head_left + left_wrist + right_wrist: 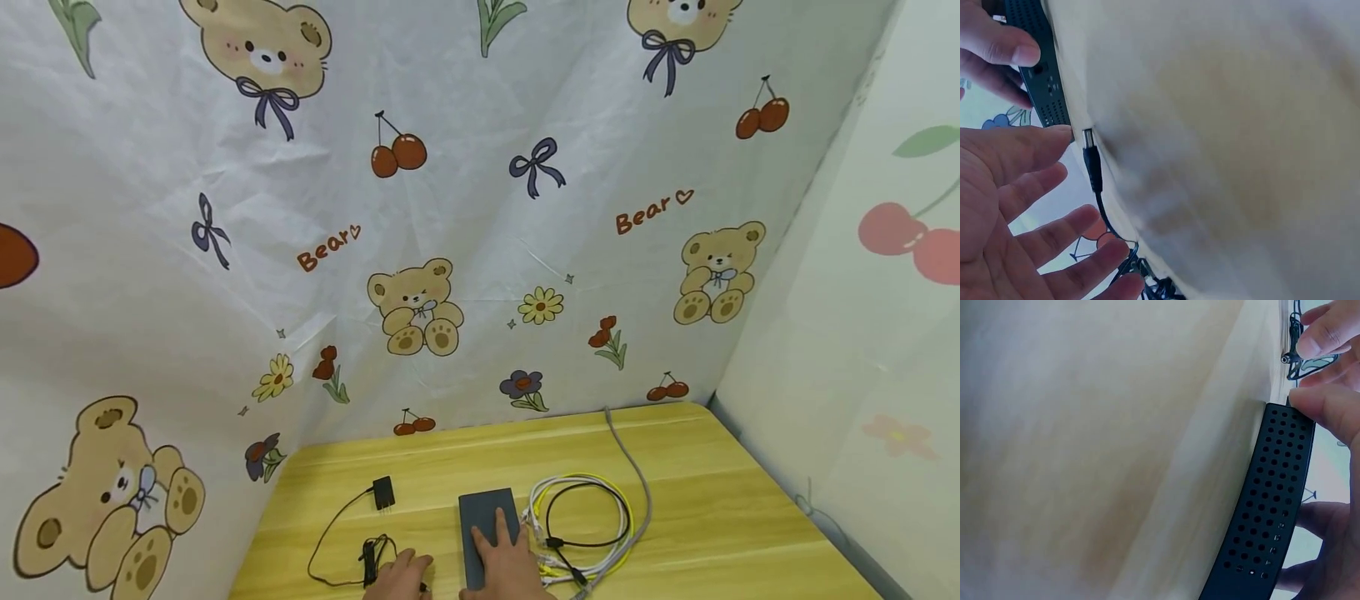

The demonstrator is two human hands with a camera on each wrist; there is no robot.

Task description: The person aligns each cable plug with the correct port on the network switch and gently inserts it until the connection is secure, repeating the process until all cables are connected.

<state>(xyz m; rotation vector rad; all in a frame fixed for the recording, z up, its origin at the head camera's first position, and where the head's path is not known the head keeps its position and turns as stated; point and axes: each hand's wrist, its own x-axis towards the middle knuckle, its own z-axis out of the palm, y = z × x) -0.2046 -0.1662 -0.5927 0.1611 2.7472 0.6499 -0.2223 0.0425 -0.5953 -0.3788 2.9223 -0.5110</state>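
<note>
A flat black box (474,504), which looks like a network switch, lies on the table. Rows of vent holes mark its side (1266,487), and small openings show along its edge in the left wrist view. My right hand (506,567) rests on it, fingers spread over the top and thumb at its near edge. Left of the box is my left hand (405,575), its fingers loose and holding nothing. Close to those fingers lies a black barrel plug (1092,164) on its cord, apart from the box. The cord belongs to a black power adapter (383,492).
Coiled white and yellow network cables (628,500) with a black cable (588,485) lie right of the box. A grey cable (626,454) runs to the table's back edge. The wood-grain table (450,458) meets a bear-print sheet (480,233) behind.
</note>
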